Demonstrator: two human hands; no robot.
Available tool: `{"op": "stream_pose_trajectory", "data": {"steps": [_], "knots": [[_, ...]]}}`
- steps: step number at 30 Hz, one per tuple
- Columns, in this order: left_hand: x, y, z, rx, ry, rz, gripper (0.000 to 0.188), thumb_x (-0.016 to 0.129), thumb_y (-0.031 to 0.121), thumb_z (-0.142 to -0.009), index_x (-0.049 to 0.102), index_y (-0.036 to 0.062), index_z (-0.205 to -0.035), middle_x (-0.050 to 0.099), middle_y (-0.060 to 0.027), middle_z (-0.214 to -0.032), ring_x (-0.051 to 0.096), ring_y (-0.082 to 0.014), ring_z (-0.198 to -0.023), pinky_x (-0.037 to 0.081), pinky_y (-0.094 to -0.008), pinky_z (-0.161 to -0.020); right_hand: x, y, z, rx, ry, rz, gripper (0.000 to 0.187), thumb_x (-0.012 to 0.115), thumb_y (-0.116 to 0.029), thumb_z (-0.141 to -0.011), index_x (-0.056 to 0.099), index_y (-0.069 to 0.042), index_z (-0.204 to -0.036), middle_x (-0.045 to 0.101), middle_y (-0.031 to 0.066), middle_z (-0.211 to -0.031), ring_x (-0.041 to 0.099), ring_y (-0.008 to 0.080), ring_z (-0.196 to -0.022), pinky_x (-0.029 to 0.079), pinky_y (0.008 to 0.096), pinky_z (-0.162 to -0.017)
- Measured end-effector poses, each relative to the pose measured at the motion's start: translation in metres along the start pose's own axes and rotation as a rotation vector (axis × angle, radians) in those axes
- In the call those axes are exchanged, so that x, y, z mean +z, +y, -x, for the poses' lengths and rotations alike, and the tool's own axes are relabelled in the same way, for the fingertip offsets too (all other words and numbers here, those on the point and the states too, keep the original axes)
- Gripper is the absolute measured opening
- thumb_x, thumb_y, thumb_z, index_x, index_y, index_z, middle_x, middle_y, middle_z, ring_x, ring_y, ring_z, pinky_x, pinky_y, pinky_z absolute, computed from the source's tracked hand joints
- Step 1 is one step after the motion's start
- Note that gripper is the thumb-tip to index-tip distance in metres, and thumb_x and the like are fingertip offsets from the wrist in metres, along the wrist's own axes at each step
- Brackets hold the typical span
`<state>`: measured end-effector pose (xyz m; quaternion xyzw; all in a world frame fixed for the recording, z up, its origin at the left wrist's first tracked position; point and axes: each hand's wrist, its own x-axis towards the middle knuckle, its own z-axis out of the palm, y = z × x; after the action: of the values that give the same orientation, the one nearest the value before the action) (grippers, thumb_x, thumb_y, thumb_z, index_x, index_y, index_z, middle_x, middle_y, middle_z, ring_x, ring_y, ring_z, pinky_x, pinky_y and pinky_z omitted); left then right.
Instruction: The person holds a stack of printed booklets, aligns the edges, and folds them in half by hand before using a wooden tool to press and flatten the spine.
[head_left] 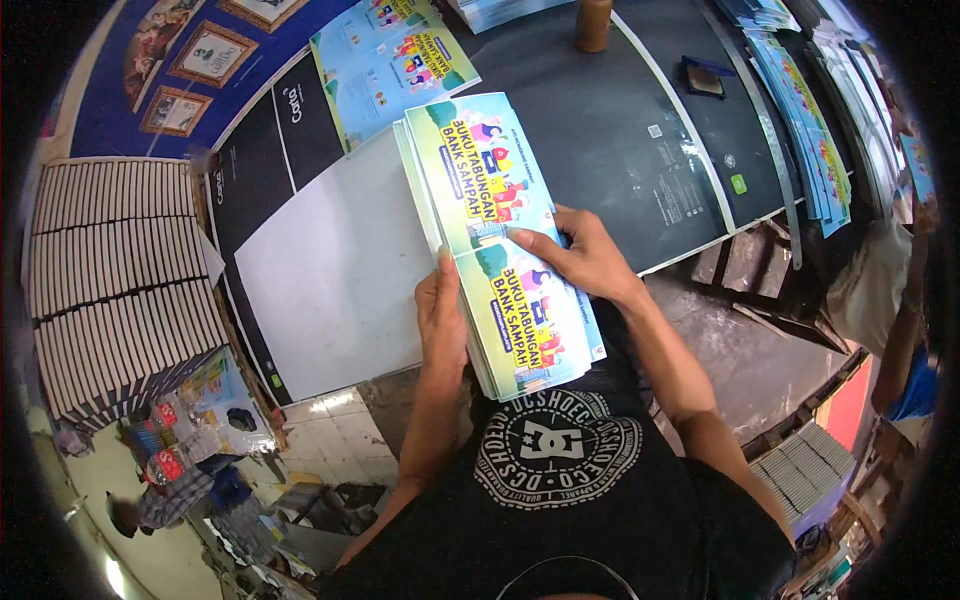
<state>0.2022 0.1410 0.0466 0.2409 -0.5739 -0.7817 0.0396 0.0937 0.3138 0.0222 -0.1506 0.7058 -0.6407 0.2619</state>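
Note:
A thick stack of printed booklet sheets [480, 215], blue, green and yellow with cartoon figures, is held up in front of my chest. Its long side runs away from me, tilted to the left. My left hand [440, 310] grips the left edge, thumb pointing up along it. On the right side my right hand [585, 255] clasps the stack, with the thumb lying on the top sheet near the middle. Its other fingers are partly hidden at the edge. Several layers show unevenly along the left side of the stack.
Under the stack lies a white board [330, 260] on a black-covered table [640, 110]. More printed sheets [390, 65] are at the far side, near a brown cylinder [593, 25] and a small dark pad [705, 77]. Bound books [120, 260] are piled left; sheet stacks [805, 130] lie right.

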Motion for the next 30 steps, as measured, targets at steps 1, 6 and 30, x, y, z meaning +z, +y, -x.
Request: {"op": "stream_pose_trajectory", "data": {"steps": [1, 6, 30], "knots": [[0.006, 0.003, 0.001, -0.03, 0.023, 0.018, 0.056, 0.043, 0.044, -0.11, 0.065, -0.0065, -0.121, 0.074, -0.0126, -0.105, 0.072, -0.0145, -0.088, 0.058, -0.0275, -0.078, -0.001, 0.001, 0.0, 0.006, 0.0, -0.018, 0.048, 0.073, -0.038, -0.094, 0.074, 0.009, -0.103, 0.074, 0.0128, -0.089, 0.073, 0.0163, -0.074, 0.056, 0.0313, -0.065], [0.006, -0.013, -0.006, -0.087, 0.003, 0.079, 0.058, 0.042, 0.046, -0.109, 0.063, -0.0063, -0.124, 0.073, -0.0127, -0.106, 0.072, -0.0158, -0.09, 0.059, -0.0292, -0.079, -0.007, 0.0, 0.002, -0.035, -0.002, -0.132, 0.045, 0.07, -0.035, -0.098, 0.073, 0.009, -0.105, 0.073, 0.0137, -0.099, 0.07, 0.0155, -0.085, 0.055, 0.0316, -0.073], [-0.023, -0.002, 0.004, 0.185, 0.123, -0.181, 0.046, 0.05, 0.036, -0.109, 0.07, -0.0054, -0.106, 0.074, -0.0085, -0.096, 0.068, -0.0115, -0.082, 0.053, -0.026, -0.073, 0.001, 0.0, 0.004, -0.082, -0.03, -0.078, 0.04, 0.072, -0.032, -0.097, 0.074, 0.008, -0.104, 0.073, 0.0135, -0.101, 0.072, 0.0165, -0.081, 0.055, 0.0302, -0.068]]}}
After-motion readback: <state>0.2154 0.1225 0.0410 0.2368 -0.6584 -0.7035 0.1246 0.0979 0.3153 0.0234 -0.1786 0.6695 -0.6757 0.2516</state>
